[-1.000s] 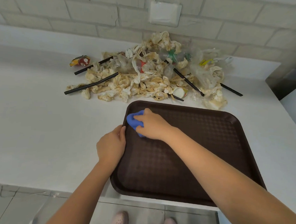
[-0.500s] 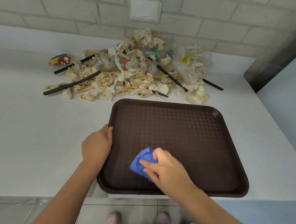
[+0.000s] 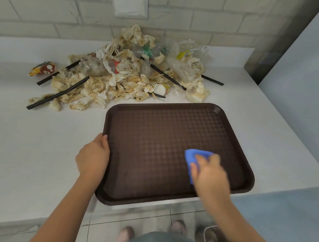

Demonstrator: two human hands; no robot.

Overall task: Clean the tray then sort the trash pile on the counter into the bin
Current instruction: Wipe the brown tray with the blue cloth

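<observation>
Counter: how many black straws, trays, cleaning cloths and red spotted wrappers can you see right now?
Black plastic straws, counting one short piece: 5
Brown plastic tray: 1
Blue cleaning cloth: 1
Red spotted wrapper: 1
Total: 8

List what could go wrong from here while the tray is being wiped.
1. The tray lies right at the front edge of the counter, steadied only by the left hand on its left rim. A hard pull of the cloth in the right hand toward the body might slide it off.
2. The trash pile lies close behind the far rim; a long stroke or a shoved tray could knock scraps onto the tray.
</observation>
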